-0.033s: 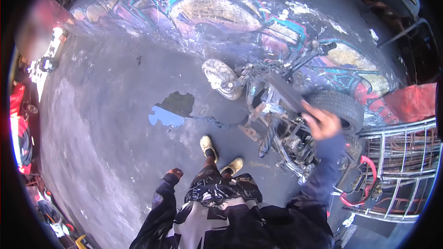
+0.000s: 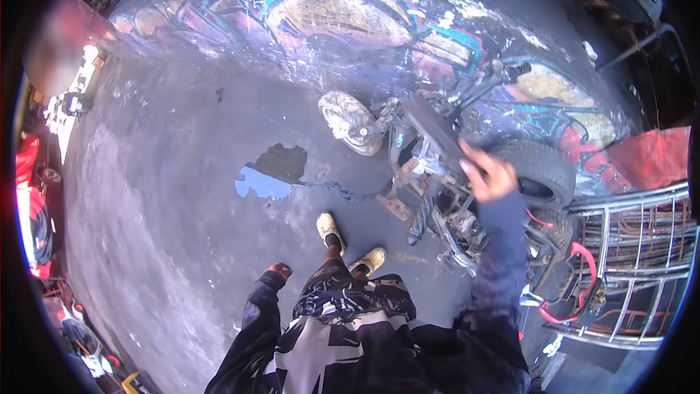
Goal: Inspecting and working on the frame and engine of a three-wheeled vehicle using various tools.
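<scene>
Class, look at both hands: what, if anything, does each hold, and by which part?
The right hand grips the dark seat of the stripped grey motorbike at its rear end. The left hand hangs free, holding nothing.

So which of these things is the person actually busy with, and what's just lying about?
In hand:
- right hand raised to the stripped motorbike, at its seat
- left hand hanging free, holding nothing

Lying about:
- puddle
- metal rack
- red cloth
- painted wall

I see no packages, no labels, no signs, no screens, only painted wall colours behind, nothing readable for me.
</scene>
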The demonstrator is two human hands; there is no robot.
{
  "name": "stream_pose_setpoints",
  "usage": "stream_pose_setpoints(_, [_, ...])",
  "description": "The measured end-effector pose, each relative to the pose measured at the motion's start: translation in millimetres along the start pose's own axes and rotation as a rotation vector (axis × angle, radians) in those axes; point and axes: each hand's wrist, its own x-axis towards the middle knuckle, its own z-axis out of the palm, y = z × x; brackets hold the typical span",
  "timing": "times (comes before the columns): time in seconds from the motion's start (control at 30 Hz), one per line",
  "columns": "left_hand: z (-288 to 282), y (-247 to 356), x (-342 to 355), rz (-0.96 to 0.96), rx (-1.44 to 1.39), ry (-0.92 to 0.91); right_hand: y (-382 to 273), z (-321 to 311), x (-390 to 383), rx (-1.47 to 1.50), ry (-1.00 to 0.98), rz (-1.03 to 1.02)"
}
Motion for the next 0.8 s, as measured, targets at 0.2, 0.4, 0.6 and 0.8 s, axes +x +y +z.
stream_pose_setpoints(0.2, [-4,22,-1,-0.054,-0.239,0.097,-39,-57,21,-0.081,-0.027,-0.041])
stream_pose_setpoints(0.4, [10,31,-29,-0.039,-0.24,0.173,-13,-49,-17,-0.118,-0.184,0.03])
stream_pose_setpoints(0.6, [1,72,-49,-0.022,-0.089,0.09,-32,-10,1,0.05,0.043,0.073])
stream_pose_setpoints(0.8, [27,22,-50,-0.024,-0.284,0.202,-23,-46,-44,0.016,-0.009,0.047])
